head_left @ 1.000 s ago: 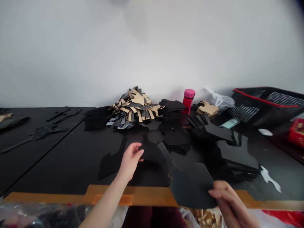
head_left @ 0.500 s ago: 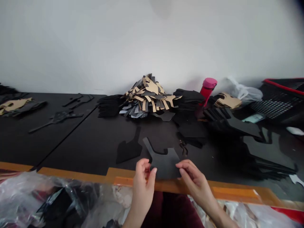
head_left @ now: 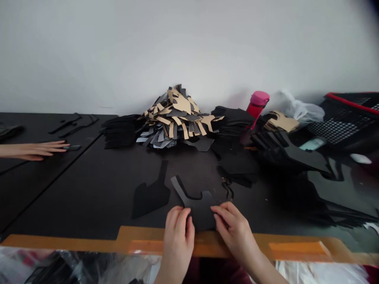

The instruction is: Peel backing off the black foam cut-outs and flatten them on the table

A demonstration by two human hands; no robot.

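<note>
A flat dark grey cut piece [head_left: 199,211] with a long arm and a notch is held at the table's front edge. My left hand [head_left: 179,232] pinches its left side. On its right side, the fingertips and thumb of my right hand [head_left: 232,225] close on the edge. Just to the left, a black cut piece [head_left: 151,195] of similar outline lies flat on the table. Beyond them rises a heap of tan and grey cut pieces [head_left: 179,114], with a stack of black pieces [head_left: 121,130] on its left and another black stack [head_left: 232,120] on its right.
Another person's hand [head_left: 38,150] rests on thin black parts at the left. A red bottle [head_left: 257,106] with a pink lid, a white plastic bag [head_left: 304,110] and a black basket [head_left: 340,122] stand at the back right. Dark stacked pieces [head_left: 334,189] lie at the right.
The view has shifted slightly. Another person's hand has come in from the left over the thin parts. My left fingers have moved onto the top of the held piece, which both hands still hold.
</note>
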